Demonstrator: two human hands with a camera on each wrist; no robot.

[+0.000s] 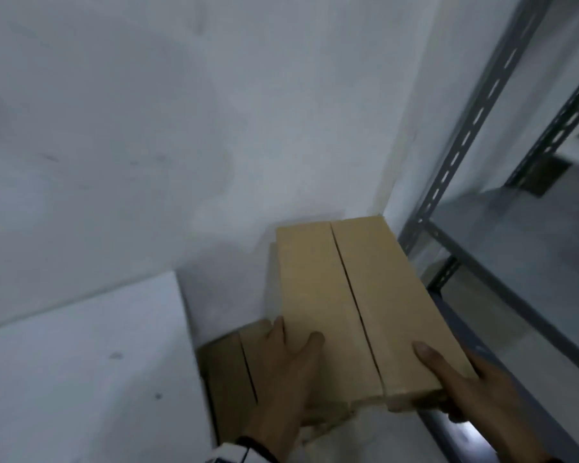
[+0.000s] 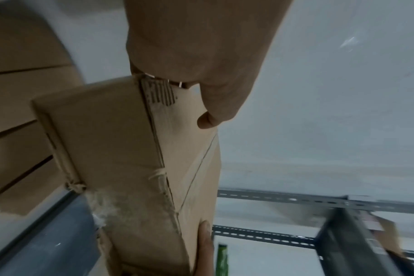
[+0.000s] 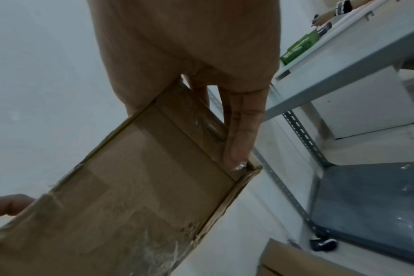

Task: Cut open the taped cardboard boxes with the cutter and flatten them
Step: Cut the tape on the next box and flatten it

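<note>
I hold a flat brown cardboard box (image 1: 348, 295) in both hands, in the corner of a white wall. A seam runs lengthwise down its top. My left hand (image 1: 295, 359) grips its near left edge, thumb on top. My right hand (image 1: 448, 379) grips the near right corner, thumb on top and fingers (image 3: 241, 130) beneath. Shiny tape covers the underside of the box (image 3: 142, 186). In the left wrist view the box (image 2: 111, 140) shows a torn end under my left hand (image 2: 215, 104). No cutter is clearly in view.
More brown cardboard (image 1: 228, 372) lies below the held box on the left. A grey slotted metal shelf rack (image 1: 465, 155) stands close on the right. A white surface (image 1: 81, 362) fills the lower left. A green object (image 3: 300, 46) lies on an upper shelf.
</note>
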